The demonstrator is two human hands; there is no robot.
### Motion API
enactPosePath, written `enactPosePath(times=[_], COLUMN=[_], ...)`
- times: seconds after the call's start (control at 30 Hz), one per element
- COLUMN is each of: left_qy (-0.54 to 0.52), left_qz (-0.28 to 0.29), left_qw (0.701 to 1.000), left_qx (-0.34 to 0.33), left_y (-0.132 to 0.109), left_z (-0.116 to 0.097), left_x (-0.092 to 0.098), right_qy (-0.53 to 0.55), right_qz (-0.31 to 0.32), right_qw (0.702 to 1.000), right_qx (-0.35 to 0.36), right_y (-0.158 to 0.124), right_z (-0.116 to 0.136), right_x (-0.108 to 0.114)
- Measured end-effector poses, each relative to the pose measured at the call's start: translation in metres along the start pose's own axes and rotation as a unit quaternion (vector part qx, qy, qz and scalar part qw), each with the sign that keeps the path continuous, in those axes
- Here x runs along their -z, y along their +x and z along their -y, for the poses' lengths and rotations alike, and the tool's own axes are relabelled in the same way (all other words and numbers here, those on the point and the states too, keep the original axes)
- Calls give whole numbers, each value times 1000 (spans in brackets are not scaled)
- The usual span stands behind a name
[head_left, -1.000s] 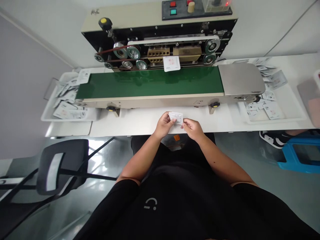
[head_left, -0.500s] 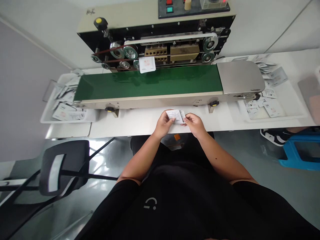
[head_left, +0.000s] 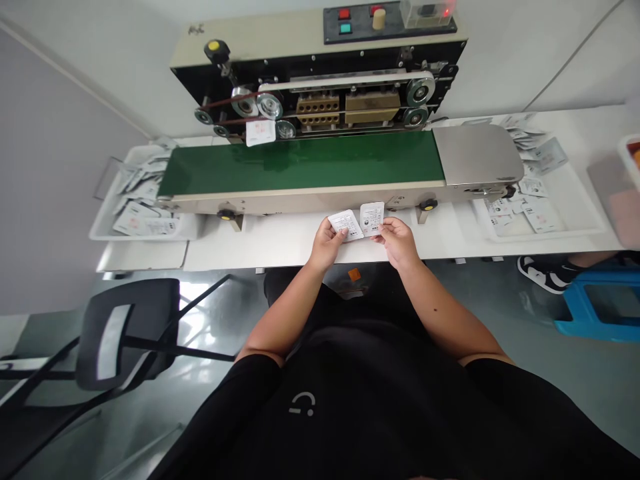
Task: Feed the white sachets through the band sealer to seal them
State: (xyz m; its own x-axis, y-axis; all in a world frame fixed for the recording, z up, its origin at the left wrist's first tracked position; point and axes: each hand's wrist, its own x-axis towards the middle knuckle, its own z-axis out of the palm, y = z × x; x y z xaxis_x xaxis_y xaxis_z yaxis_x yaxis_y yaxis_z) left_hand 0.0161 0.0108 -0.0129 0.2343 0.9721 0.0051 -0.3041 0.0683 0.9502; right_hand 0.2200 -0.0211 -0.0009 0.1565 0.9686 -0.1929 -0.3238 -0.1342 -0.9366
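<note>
White printed sachets (head_left: 371, 213) were up in both hands, just over the desk (head_left: 270, 243)! Left hand (head_left: 325, 247) had one pinched at a slant, thumb across its face; right hand (head_left: 399, 243) gripped the other by its lower corner, standing straighter. Their near corners were so close that touching or apart was hard to call. And there lay the danger: those corners could have snagged, or that slim corner grip slipped. Beyond, another sachet (head_left: 261, 133) hung at the sealing machine (head_left: 280, 41) above the green conveyor belt (head_left: 300, 163); any skew there might have creased it.
</note>
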Motion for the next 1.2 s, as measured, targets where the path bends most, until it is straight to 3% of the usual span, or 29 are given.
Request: enactPosePath(times=[0.13,0.5,0.6,0.77,0.97,1.2], left_qy=[-1,46,91,176,240,242], left_qz=[12,129,166,157,243,285], left_qw=[1000,990,980,962,907,881], left_qx=[-1,-12,-55,-139,-245,-291], left_y=[-1,-9,-8,-11,-16,-13], left_z=[-1,-9,-8,-11,-13,-8], left_x=[1,5,6,6,4,8], right_qy=[-18,-24,-69,-171,-190,-174], right_qz=[12,-12,-9,-74,46,25], right_qw=[1000,999,996,976,978,983], right_qx=[6,28,47,109,76,60], right_y=[-3,-13,-18,-31,-39,-41], right_z=[-1,-4,-7,3,25,37], right_x=[1,0,-4,-5,0,-2])
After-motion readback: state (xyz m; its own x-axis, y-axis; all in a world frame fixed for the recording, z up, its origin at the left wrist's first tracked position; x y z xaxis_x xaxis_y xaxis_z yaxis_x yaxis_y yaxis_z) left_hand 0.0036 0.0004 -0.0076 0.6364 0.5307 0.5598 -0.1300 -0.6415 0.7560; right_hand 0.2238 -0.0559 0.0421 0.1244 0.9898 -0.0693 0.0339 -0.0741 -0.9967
